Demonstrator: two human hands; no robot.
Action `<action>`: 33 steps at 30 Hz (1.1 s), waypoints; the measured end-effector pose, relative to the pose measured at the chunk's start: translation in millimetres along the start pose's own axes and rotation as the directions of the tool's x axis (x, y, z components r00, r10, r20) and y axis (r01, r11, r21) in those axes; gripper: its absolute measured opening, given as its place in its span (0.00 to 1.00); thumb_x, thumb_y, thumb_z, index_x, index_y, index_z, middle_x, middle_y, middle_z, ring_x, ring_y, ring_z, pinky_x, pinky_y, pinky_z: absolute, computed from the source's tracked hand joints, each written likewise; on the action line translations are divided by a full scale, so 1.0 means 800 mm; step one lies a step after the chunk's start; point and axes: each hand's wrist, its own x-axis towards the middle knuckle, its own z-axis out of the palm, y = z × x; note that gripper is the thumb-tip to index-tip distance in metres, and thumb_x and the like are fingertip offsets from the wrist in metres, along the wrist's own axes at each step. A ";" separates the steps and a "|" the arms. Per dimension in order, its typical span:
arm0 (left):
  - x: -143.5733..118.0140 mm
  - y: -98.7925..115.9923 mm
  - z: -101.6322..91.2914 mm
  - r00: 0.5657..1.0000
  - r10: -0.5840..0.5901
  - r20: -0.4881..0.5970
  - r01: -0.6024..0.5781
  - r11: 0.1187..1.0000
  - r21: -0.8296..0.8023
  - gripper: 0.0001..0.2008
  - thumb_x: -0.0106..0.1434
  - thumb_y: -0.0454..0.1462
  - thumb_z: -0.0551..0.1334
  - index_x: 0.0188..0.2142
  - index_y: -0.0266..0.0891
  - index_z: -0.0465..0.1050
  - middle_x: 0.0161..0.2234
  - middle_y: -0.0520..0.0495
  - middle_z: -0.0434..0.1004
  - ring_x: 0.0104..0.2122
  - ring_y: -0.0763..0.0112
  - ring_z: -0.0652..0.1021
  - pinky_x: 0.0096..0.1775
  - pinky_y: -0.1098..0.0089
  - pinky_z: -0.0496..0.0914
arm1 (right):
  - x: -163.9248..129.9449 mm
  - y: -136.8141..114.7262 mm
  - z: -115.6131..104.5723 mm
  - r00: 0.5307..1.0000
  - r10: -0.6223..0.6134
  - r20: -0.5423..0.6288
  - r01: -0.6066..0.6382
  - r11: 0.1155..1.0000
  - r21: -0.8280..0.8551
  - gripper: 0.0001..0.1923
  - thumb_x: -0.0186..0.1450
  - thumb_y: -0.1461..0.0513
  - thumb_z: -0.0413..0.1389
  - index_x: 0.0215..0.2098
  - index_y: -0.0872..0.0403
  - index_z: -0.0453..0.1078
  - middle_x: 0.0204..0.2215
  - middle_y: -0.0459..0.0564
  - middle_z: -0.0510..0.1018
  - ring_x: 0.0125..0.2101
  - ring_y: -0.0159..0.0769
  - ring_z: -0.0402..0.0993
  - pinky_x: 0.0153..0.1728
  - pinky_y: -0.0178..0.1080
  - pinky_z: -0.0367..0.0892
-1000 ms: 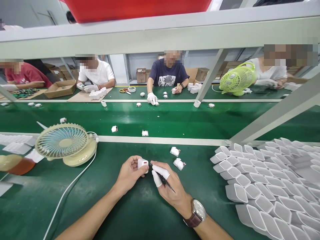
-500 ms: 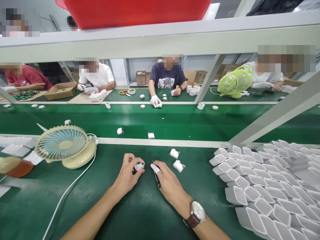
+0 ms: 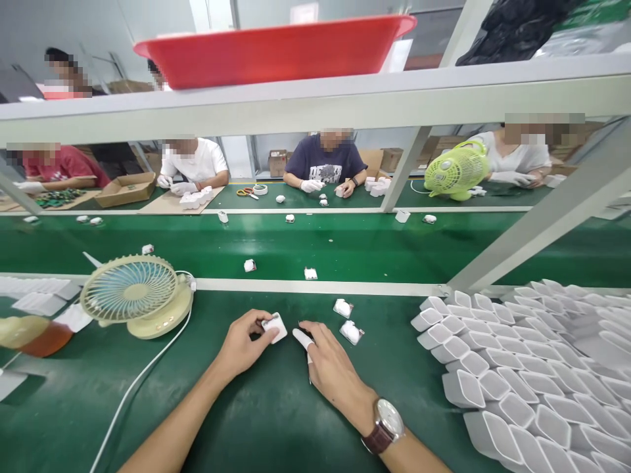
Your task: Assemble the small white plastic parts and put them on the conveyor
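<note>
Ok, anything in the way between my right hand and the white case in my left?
Nothing visible between your right hand and the white case: just a gap above the green tabletop. Two white pieces lie off to the right.

No words can be read for sure. Down below the red tub (image 3: 276, 56), a dark blue shirt (image 3: 323, 157) has big pale letters, but they are too blurry to spell out.
</note>
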 end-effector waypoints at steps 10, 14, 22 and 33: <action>0.013 0.009 0.003 0.903 -0.425 -0.064 0.248 0.636 -0.730 0.14 0.56 0.41 0.77 0.36 0.32 0.84 0.34 0.43 0.84 0.31 0.73 0.80 0.33 0.75 0.78 | 0.000 -0.005 -0.004 0.997 -0.066 -0.050 0.068 0.997 0.027 0.29 0.59 0.81 0.46 0.53 0.59 0.72 0.54 0.61 0.76 0.56 0.50 0.72 0.53 0.55 0.77; 0.013 0.007 0.002 0.911 -0.406 -0.070 0.241 0.664 -0.708 0.15 0.55 0.42 0.77 0.35 0.32 0.83 0.34 0.43 0.84 0.31 0.72 0.80 0.33 0.75 0.78 | -0.001 -0.006 0.003 0.995 -0.075 -0.065 0.079 0.995 0.060 0.29 0.60 0.81 0.46 0.53 0.58 0.72 0.53 0.61 0.76 0.56 0.50 0.73 0.54 0.55 0.77; 0.028 0.000 0.023 0.977 -0.170 -0.125 0.145 0.971 -0.190 0.19 0.57 0.46 0.73 0.42 0.35 0.80 0.38 0.42 0.85 0.35 0.65 0.83 0.39 0.68 0.79 | 0.000 -0.017 0.000 0.997 -0.079 -0.012 0.080 0.991 0.105 0.23 0.61 0.77 0.51 0.52 0.60 0.73 0.52 0.61 0.77 0.57 0.49 0.70 0.56 0.53 0.75; 0.193 0.025 0.081 0.973 0.198 -0.115 -0.153 0.935 0.319 0.11 0.57 0.34 0.65 0.41 0.39 0.76 0.42 0.43 0.82 0.40 0.60 0.81 0.48 0.59 0.76 | -0.003 -0.016 -0.005 1.000 -0.023 0.016 0.020 0.988 0.153 0.19 0.62 0.73 0.53 0.50 0.61 0.74 0.51 0.59 0.77 0.53 0.45 0.70 0.61 0.48 0.68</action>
